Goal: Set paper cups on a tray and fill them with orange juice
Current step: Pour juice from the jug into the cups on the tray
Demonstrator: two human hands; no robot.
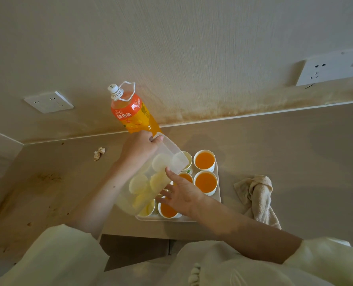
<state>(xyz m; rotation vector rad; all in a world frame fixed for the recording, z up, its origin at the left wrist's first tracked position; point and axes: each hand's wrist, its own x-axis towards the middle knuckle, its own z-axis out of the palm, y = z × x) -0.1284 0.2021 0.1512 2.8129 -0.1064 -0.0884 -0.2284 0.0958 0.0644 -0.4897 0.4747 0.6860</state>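
While the left arm reaches in from the near left, sleeve pushed back to the elbow, a crumpled tissue [99, 153] lies on the counter [295, 162] to its left. The left hand [139, 148] grips the far, upper end of a translucent plastic jug [144, 178], fingers curled over its edge. The jug is tilted, low over the left side of the tray [218, 190]. Just beyond that hand a capped orange juice bottle [130, 112] stands by the wall, its base hidden. On the tray sit the paper cups [204, 161]: 4 show orange juice, and more round rims show pale through the jug, their contents unclear. The right arm comes from the near right. The right hand [181, 190] is spread wide over the near cups, straight fingertips against the jug's side. A rumpled cloth [256, 195] lies right of the tray.
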